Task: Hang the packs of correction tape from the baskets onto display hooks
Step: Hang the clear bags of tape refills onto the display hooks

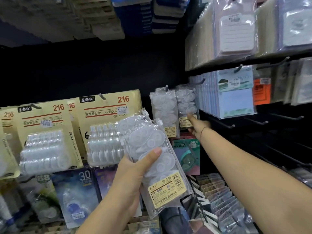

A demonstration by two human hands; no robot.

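**Left hand holds packs, right hand at hung packs**

Left hand (135, 168) grips a bunch of clear correction tape packs (157, 159), thumb pressed across the front. Right hand (198, 126) reaches to the hanging packs (164, 112) under a display hook (167, 87). Its fingers hold nothing, and the straight index finger touches the right-hand pack.

I count two hands, my left hand (133, 179) and right hand (197, 125); four yellow 216 cards (108, 105); two clear packs (163, 112) hanging in front; one held stack (152, 149), perhaps three packs, unsure.
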